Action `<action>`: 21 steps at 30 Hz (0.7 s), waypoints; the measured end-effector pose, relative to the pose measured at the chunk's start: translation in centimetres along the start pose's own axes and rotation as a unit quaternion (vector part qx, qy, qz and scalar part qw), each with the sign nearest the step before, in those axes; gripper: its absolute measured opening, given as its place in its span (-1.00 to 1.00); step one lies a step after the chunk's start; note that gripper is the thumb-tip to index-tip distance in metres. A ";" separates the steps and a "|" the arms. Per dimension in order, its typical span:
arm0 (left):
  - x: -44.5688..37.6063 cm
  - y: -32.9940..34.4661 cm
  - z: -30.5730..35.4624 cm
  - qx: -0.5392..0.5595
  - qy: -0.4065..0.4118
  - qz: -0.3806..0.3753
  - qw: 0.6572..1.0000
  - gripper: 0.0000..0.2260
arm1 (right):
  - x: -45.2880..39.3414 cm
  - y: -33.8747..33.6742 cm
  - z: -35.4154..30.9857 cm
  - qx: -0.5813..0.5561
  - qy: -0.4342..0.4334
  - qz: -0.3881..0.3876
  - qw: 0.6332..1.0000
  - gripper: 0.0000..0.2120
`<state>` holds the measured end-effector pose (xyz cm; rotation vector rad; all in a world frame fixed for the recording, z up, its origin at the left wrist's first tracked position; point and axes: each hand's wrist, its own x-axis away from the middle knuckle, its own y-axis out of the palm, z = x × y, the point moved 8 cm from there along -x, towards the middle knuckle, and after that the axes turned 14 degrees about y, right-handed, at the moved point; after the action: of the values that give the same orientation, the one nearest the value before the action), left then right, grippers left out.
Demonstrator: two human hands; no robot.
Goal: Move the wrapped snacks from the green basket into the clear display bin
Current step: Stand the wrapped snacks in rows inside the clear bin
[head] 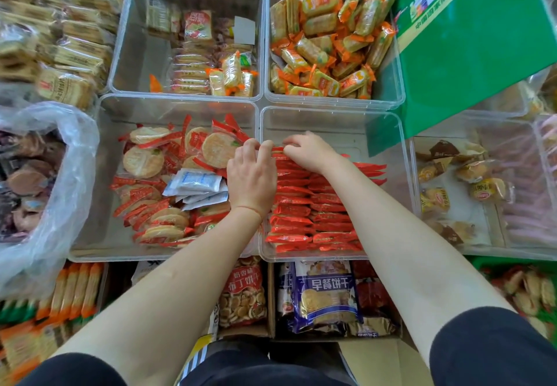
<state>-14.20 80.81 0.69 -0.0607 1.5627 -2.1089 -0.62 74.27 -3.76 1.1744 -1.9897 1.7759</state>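
- Landmark: clear bin [391, 132], centre-right, rows of red-wrapped snacks [301, 204] stacked on edge from near wall toward far wall.
- Left hand [251, 180] and right hand [310, 150] both at far end of the rows, fingers curled onto the top packs; pinching or just pressing, cannot tell for sure.
- Key relation: pack long axes run left-right across bin; free floor lies beyond the hands, toward far wall. Next pack probably slots there, same orientation.
- Right hand deeper in bin; left reaches in over the left wall.
- Green basket [512, 268]: only a rim with snacks visible, near-right of bin, closest to right arm.
- Left of bin: second bin [102, 174] with round crackers. Behind: bin with orange packs [328, 42].
- Green bag [470, 42] overhangs bin's far-right corner; likely snag.
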 end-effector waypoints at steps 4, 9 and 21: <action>-0.3 -0.2 0.3 0.006 0.008 -0.008 1.000 -0.75 | 2.9 -1.9 1.2 -0.051 -0.025 0.139 0.989 -0.64; -0.3 -0.3 3.3 -0.081 0.145 -0.061 0.984 -0.70 | 9.5 -2.9 5.3 -0.123 -0.025 0.286 0.950 -0.81; 6.7 5.9 31.0 0.101 0.222 -0.243 0.939 -0.78 | 21.0 -1.4 31.3 -0.244 0.065 0.370 0.894 -0.82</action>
<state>-7.70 49.43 4.06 0.1249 1.6920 -2.8195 -3.04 37.27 3.18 0.1246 -2.7773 1.3764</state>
